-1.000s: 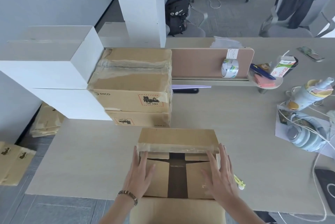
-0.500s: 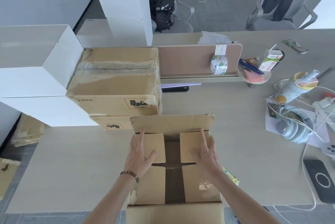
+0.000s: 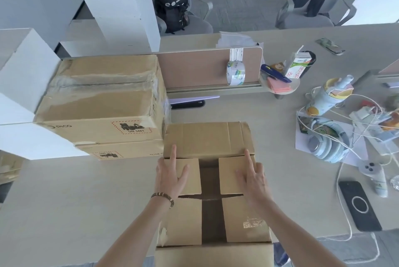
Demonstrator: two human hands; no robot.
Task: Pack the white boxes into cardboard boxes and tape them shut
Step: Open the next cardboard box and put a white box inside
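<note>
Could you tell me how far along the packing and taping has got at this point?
Done: two taped cardboard boxes sit stacked on the left. In hand: the left hand and right hand press flat on the inner flaps of the open box; its outer flaps remain unfolded. Left: closing it and taping, with the tape roll untouched by the divider.

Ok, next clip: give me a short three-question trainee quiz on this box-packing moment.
1. True or false: the tape roll is in the person's right hand.
2. Which flaps do both hands press flat? A) the two short inner flaps B) the far long flap C) the near long flap
3. Fill in: the left hand wears a ____ on its wrist.

Key
1. False: it hangs at the desk divider, untouched.
2. A: each open palm lies on one inner flap of the cardboard box, with both long flaps still folded out.
3. Bracelet.
</note>
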